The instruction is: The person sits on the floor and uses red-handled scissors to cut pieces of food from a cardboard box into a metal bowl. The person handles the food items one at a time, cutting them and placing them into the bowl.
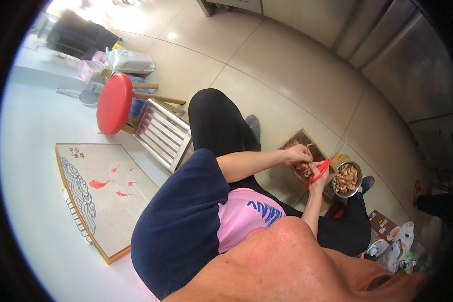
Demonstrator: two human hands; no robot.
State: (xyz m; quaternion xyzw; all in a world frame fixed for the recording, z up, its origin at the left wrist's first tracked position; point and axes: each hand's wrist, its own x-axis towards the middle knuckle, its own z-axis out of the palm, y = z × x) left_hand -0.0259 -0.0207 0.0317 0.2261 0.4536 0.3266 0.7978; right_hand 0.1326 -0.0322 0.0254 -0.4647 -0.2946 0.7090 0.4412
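My right hand (318,176) is closed around the red looped handles of a pair of scissors (320,170). Thin blades seem to point away past the box's corner. Close beside it, my left hand (298,154) has its fingers bent together over an open box (317,145); what lies between the fingertips is too small to tell. Brownish pieces show in the box under both hands. To the right stands a round metal bowl (358,177), heaped with pale brown food pieces (346,178), perhaps garlic cloves.
A red round stool (115,104) and a slatted metal seat (164,134) stand left of my knee. A fan-shaped panel with painted fish (109,204) rests against the white wall. Plastic bags (400,239) lie low right. Metal cabinets (404,64) line the far side.
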